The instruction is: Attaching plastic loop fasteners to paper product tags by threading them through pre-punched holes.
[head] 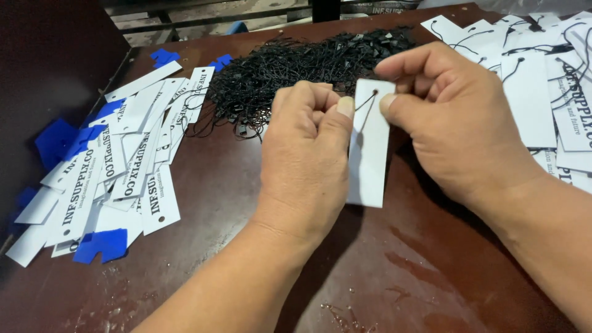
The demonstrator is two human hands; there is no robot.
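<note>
both hands pinched one white tag [369, 154] upright just in front of the black string heap [296, 68]: left hand [305, 160] fingers clamped on its left edge, right hand [453, 117] fingers clamped on its top. a black string [365, 102] sat in the tag's hole.

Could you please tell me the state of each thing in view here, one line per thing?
White tag: held upright between both hands, a black string through its hole.
Left hand: closed, pinching the tag's left edge.
Right hand: closed, pinching the tag's top right.
Black strings: tangled heap behind the hands.
Left tags: loose pile, no strings, mixed with blue pieces.
Right tags: piled, strings already attached.
Table: dark, scuffed.
</note>
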